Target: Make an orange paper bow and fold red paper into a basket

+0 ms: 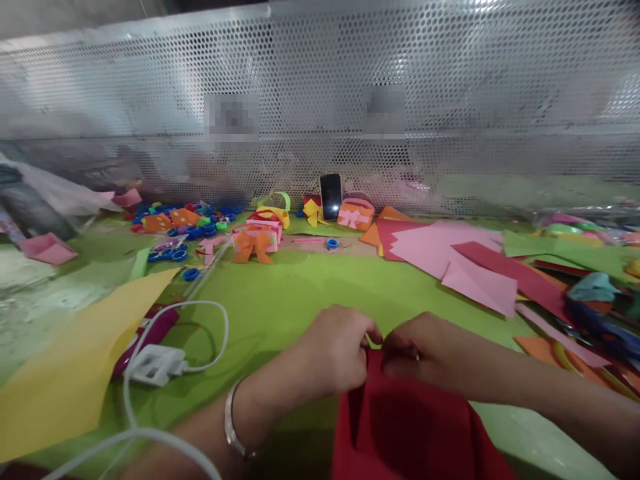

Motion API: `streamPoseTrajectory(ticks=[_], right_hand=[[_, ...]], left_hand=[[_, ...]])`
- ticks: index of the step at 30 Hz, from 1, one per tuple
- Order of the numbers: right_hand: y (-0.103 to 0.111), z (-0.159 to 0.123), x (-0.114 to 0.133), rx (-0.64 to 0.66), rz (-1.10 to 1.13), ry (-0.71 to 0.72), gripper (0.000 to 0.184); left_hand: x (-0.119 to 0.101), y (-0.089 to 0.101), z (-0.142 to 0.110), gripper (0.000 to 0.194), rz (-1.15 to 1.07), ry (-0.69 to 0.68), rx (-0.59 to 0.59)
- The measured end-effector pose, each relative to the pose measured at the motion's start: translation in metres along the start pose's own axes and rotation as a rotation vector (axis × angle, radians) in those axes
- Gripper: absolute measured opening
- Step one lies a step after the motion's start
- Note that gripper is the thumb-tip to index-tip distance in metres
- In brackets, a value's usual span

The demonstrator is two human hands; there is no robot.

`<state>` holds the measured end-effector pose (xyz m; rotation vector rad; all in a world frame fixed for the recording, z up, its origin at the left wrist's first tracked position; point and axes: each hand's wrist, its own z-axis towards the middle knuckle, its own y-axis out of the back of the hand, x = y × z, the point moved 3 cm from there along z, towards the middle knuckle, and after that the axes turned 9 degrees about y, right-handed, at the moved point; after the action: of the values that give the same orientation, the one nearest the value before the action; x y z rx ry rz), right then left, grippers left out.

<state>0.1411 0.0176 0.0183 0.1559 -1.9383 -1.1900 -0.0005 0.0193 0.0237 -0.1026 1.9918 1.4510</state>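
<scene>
A folded sheet of red paper (420, 427) stands near the front edge of my view, its lower part cut off by the frame. My left hand (340, 347) pinches its top left edge, with a silver bangle on the wrist. Close beside it, my right hand (425, 347) grips the same upper edge with thumb and curled fingers. Both hands nearly touch at the fold. Creases run down the red paper, and its far side is hidden from me.
Sheets of pink paper (440, 243) and other colours are piled at the right. A white charger (155, 365) with a looping cable and a yellow sheet (75, 360) lie left. Small paper bags (260, 233), a phone (331, 197) and blue scissors (170, 254) stand farther back, before a perforated metal panel (310, 80).
</scene>
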Motion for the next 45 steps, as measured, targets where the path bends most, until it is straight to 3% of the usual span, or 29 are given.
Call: streamPoseTrajectory(ticks=[4,8,18,24,28,37,45], right_hand=[[-0.003,0.006,0.000,0.057,0.193,0.038,0.027],[-0.008,0.010,-0.001,0.093,0.209,0.012,0.026],[-0.019,0.009,-0.004,-0.052,-0.099,-0.089,0.031],[-0.013,-0.001,-0.002,0.020,0.014,0.014,0.018],[-0.005,-0.015,-0.008,0.022,0.018,-0.069,0.009],[-0.010,-0.018,-0.008,0.044,-0.020,-0.117,0.027],[-0.009,-0.018,-0.009,0.032,-0.054,-0.101,0.026]], left_hand=[[-0.001,0.002,-0.001,0.036,0.026,0.019,-0.017],[0.001,-0.001,-0.001,0.039,-0.014,-0.025,-0.005],[-0.003,0.005,-0.003,0.044,0.009,-0.026,0.132],[0.003,0.003,-0.001,0.042,0.070,0.051,0.021],[0.002,0.005,-0.003,0.037,0.071,0.074,-0.028],[0.004,0.004,-0.001,0.032,-0.006,0.052,-0.023],[0.003,0.005,-0.007,0.031,0.055,-0.024,-0.048]])
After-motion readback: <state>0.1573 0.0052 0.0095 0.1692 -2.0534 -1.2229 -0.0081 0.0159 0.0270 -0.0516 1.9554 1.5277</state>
